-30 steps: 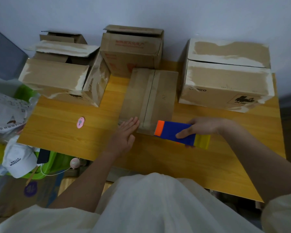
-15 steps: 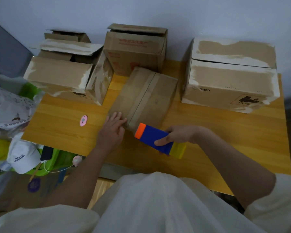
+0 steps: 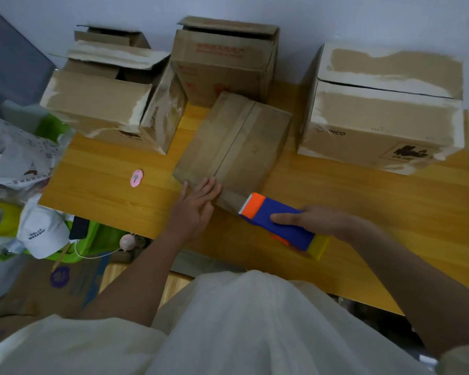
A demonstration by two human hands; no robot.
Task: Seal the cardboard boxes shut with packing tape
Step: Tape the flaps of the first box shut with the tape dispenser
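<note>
Dispenser (image 3: 278,221) gripped in right hand (image 3: 318,221), toothed end touching box (image 3: 234,146) near corner; seam runs away up-left from it. Left hand (image 3: 197,205) flat, fingers straight, pressing box's near edge.

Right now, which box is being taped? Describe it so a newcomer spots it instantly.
On the wooden table, four boxes stand along the wall. The flat box lies in front of them, mid-table, turned askew. Unlike its taller neighbours, it is low and closed, with the left hand on its near edge.
</note>
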